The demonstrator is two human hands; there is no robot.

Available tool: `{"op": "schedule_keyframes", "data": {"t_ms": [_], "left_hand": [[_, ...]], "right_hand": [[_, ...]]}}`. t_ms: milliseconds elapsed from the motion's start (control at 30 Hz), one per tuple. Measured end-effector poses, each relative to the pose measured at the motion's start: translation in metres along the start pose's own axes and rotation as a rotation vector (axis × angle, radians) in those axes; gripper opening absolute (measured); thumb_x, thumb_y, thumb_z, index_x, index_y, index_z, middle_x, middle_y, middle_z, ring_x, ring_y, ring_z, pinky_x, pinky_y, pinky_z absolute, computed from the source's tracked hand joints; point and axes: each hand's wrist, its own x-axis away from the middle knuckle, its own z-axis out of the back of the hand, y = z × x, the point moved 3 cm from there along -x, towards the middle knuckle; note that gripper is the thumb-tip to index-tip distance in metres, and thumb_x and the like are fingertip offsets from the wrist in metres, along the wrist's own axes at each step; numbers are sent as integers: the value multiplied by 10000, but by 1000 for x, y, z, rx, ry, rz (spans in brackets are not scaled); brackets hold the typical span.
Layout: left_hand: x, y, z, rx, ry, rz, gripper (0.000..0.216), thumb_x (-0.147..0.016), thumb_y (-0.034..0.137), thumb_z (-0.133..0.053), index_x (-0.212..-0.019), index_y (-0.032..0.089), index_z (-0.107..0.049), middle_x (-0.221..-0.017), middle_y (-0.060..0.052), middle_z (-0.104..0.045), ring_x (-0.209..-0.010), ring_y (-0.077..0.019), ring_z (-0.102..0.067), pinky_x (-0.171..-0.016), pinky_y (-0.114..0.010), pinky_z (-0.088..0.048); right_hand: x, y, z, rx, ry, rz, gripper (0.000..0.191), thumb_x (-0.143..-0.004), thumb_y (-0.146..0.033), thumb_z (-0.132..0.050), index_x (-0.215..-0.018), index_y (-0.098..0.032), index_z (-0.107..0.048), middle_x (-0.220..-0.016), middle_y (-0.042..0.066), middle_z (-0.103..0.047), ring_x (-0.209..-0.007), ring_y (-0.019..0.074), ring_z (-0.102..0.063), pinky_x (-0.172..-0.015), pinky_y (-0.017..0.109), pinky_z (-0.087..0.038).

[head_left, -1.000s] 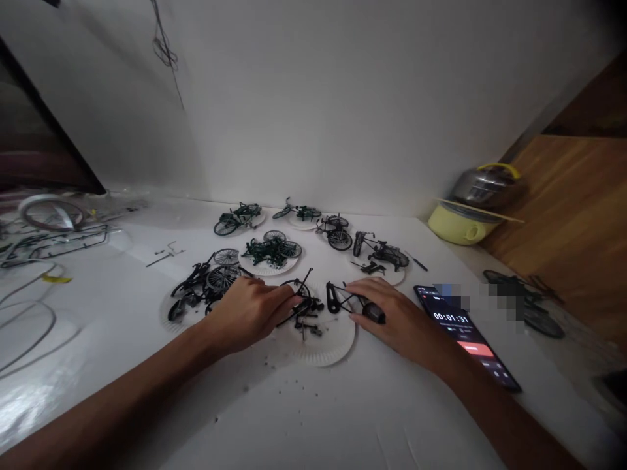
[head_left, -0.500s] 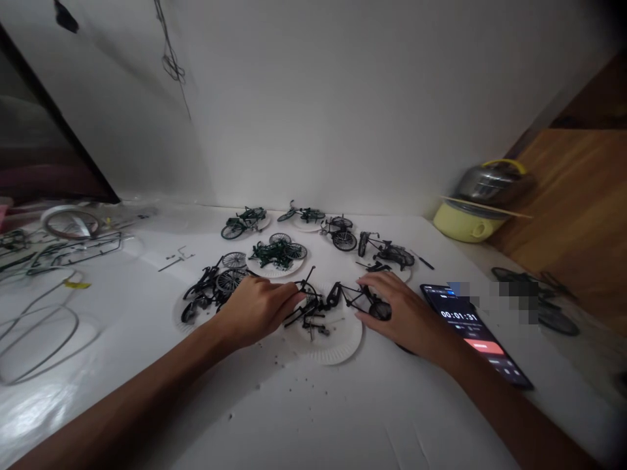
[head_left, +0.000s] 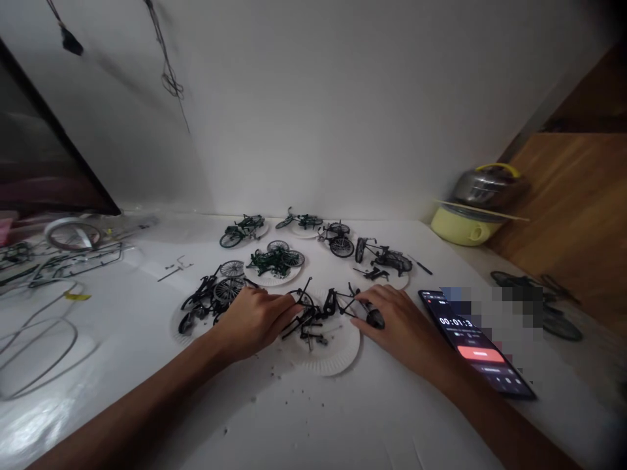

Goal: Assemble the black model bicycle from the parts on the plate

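A white paper plate (head_left: 337, 359) lies between my hands, holding a partly built black model bicycle (head_left: 328, 313) and loose small black parts. My left hand (head_left: 255, 321) rests at the bicycle's left side, its fingertips on the black parts, and I cannot tell whether it grips them. My right hand (head_left: 394, 320) is at the other end, pinching a dark model wheel (head_left: 375, 318) between thumb and fingers. Several more plates with green-black model bicycles (head_left: 272, 261) lie beyond my hands. The wheel is partly hidden by my fingers.
A phone (head_left: 470, 339) showing a timer lies to the right of my right hand. A yellow pot with a steel bowl (head_left: 477, 209) stands at the far right corner. Coiled wire (head_left: 44, 352) and black sprue frames (head_left: 73, 264) lie on the white table (head_left: 147, 391) at left.
The view has tilted slightly, so the table sits lower in the picture. My right hand has shifted a little along the black bicycle, and the dark wheel has moved with it.
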Motion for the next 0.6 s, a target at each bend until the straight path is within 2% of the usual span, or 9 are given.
{"op": "schedule_keyframes", "data": {"t_ms": [300,600], "left_hand": [[0,-3,-8,55,-54,29,375,-1056,280,-380,-724,161,-506,-563,32,-459,-479,-90,-399,-518,-272,-248],[3,-3,-11,81,-74,33,375,-1059,288,-379,-718,167,-474,-555,39,-425,-477,-88,-368,-517,-274,-241]], "right_hand": [[4,1,-2,-28,16,-9,319,-872,-314,-692,-1160,-193,-630,-1104,95,-680,-1086,290,-598,-940,481,-489],[0,2,-7,-85,29,15,175,-872,-225,-697,-1041,-201,-658,-1001,62,-693,-1005,254,-615,-892,444,-501]]}}
